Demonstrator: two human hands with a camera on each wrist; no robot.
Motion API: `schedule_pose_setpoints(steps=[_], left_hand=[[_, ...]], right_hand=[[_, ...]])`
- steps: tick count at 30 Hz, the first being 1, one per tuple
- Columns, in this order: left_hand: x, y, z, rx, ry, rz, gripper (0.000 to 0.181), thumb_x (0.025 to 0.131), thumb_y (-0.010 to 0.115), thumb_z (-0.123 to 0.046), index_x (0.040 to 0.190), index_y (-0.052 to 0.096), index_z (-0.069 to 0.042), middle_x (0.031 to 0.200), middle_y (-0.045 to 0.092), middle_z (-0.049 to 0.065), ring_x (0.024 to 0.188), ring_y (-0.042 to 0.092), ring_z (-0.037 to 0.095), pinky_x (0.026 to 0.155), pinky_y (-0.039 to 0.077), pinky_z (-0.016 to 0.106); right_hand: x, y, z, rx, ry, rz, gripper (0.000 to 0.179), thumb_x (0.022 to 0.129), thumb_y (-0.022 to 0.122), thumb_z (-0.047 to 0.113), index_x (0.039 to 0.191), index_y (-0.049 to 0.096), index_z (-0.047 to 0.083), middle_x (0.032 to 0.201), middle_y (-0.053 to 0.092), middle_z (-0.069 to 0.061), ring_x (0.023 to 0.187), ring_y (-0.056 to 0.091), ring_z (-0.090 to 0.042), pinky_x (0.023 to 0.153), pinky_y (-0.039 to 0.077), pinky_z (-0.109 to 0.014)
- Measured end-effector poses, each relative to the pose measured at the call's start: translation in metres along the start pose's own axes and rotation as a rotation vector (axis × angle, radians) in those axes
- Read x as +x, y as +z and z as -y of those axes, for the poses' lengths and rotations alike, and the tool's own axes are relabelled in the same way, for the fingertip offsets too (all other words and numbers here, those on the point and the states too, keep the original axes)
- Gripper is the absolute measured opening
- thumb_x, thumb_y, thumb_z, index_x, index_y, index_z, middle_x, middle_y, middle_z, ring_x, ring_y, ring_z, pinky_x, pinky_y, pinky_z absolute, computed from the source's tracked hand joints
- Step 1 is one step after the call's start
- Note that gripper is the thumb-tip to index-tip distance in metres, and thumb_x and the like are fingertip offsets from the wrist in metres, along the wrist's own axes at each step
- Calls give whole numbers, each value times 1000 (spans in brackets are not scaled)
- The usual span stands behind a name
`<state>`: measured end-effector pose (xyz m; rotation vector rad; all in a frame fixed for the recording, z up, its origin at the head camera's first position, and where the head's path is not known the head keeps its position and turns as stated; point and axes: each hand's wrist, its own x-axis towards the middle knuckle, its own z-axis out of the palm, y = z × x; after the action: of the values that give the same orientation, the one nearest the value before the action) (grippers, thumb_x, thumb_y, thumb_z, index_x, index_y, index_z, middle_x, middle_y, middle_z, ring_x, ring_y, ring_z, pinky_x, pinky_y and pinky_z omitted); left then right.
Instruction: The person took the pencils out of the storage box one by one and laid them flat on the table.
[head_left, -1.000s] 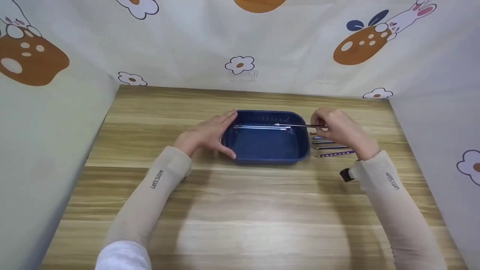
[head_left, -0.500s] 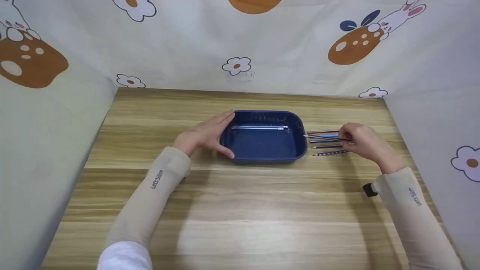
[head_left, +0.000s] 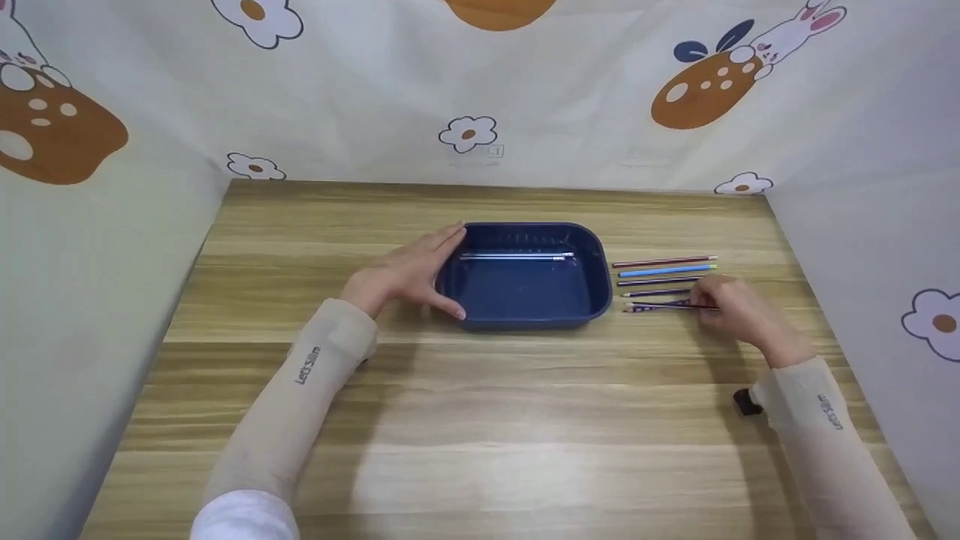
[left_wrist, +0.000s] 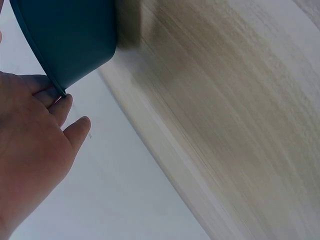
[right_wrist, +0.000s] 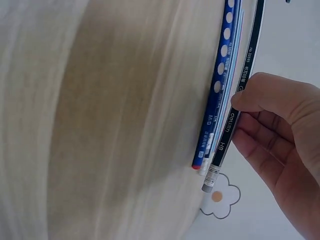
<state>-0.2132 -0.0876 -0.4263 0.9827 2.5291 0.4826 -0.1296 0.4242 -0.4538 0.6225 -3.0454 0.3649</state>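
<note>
A dark blue box point(head_left: 525, 292) sits mid-table with a couple of light pencils point(head_left: 517, 256) inside along its far side. My left hand point(head_left: 405, 277) spans the box's left end, thumb at the near corner and fingers at the far one. In the left wrist view, fingertips touch the box rim point(left_wrist: 37, 57). Right of the box, my right hand point(head_left: 735, 311) pinches a black HB pencil point(right_wrist: 232, 117) between thumb and fingers, its grey eraser end showing. In the head view it overlaps a purple dotted pencil point(head_left: 637, 308), the nearest in the row.
Farther back in that row lie a dark red pencil point(head_left: 664, 262), a blue pencil point(head_left: 664, 271) and dark pencils point(head_left: 652, 282), roughly parallel. A patterned curtain point(head_left: 360, 97) hangs along the table's far edge. Wood-grain tabletop point(head_left: 510, 435) extends in front of the box.
My right hand has moved from over the box's right rim out to the right and then toward the near end of the pencil row, still pinching a pencil. The left hand has stayed at the box.
</note>
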Motion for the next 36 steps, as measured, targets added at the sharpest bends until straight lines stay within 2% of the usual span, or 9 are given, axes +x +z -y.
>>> schedule_pose_setpoints(steps=[6, 12, 20, 23, 29, 36], left_hand=[[0, -1, 3, 17, 17, -10, 134, 69, 80, -67, 161, 5, -6, 170, 0, 10, 157, 6, 30, 128, 14, 48], [1, -7, 3, 25, 11, -18, 134, 69, 80, -68, 161, 4, -7, 170, -1, 10, 157, 5, 29, 129, 12, 47], [2, -8, 2, 22, -3, 0, 135, 68, 78, -71, 161, 2, -9, 170, -3, 7, 157, 4, 27, 129, 12, 46], [2, -8, 3, 18, -2, -5, 134, 69, 79, -70, 161, 3, -8, 170, -2, 8, 157, 5, 27, 129, 12, 46], [3, -7, 4, 28, 2, -9, 134, 68, 78, -71, 161, 4, -8, 170, -2, 7, 157, 5, 26, 129, 13, 45], [3, -4, 2, 32, 1, 17, 135, 68, 78, -71, 161, 1, -9, 170, -3, 7, 157, 5, 26, 129, 11, 45]], right_hand=[[8, 3, 0, 1, -6, 66, 22, 67, 62, -12, 82, 64, 4, 77, 62, -5, 73, 53, -18, 65, 47, -35], [17, 1, 1, -12, 0, 106, 21, 69, 61, -13, 83, 62, 3, 79, 61, -7, 73, 55, -20, 65, 49, -38], [17, 0, 1, -25, -50, 58, 23, 66, 57, -16, 81, 63, 1, 78, 62, -9, 73, 57, -23, 65, 51, -41], [17, 0, 1, -33, -42, 59, 24, 67, 56, -16, 83, 63, 0, 80, 63, -10, 74, 58, -24, 66, 52, -42], [17, -8, 4, -31, -22, 73, 24, 70, 63, -13, 88, 63, 1, 86, 63, -11, 80, 58, -25, 71, 52, -44], [25, -13, 17, -33, -27, 58, 21, 72, 72, -10, 88, 64, 2, 87, 66, -11, 84, 62, -27, 76, 53, -46]])
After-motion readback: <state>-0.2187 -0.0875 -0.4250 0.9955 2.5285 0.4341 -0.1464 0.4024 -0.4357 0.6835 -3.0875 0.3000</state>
